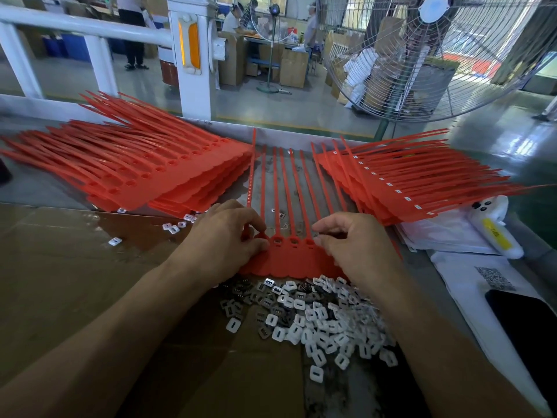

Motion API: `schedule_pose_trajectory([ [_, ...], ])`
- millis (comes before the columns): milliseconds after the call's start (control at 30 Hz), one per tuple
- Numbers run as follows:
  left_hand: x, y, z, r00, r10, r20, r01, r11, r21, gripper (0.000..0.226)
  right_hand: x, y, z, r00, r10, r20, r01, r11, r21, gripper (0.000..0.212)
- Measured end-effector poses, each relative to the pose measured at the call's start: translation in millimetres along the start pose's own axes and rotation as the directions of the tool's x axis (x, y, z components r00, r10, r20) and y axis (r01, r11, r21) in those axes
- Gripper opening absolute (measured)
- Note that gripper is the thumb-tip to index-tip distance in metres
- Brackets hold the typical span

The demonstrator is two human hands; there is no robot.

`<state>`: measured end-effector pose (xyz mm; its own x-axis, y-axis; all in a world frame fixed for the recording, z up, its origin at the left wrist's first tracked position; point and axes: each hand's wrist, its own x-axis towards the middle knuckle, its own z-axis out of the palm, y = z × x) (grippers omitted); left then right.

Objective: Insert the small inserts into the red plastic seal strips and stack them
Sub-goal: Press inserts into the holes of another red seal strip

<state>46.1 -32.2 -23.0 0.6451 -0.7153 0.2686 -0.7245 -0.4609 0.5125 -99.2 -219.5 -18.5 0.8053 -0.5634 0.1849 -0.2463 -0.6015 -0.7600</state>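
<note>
Fingers of left hand [224,236] and right hand [349,247] curl onto the red seal strip sheet [289,260] lying mid-tabletop above the insert pile [316,315]; press each insert squarely into its socket.

The seal strips [289,260] under both hands are red plastic, smooth with a matt sheen, like the stacks at left [144,170] and right [401,182]. The small inserts [325,324] are white plastic, some clear with dark metal inside. They lie on brown matt cardboard [75,282] over a dull grey metal table [286,137]. The fan [437,55] guard is glossy wire
</note>
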Motion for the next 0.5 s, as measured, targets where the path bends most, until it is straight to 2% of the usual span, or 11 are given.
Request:
schedule_pose_trajectory([
  [233,-0.7,1.1,-0.3,1.000,0.002,0.002,-0.002,1.000,0.008,0.028,0.1,0.8,3.4,0.997,-0.079,-0.003,0.078,0.992,-0.100,0.013],
  [500,-1.2,1.4,0.4,1.000,-0.004,0.005,0.004,1.000,0.006,0.028,2.2,2.8,5.0,0.995,-0.097,0.025,0.100,0.980,-0.170,0.017],
])
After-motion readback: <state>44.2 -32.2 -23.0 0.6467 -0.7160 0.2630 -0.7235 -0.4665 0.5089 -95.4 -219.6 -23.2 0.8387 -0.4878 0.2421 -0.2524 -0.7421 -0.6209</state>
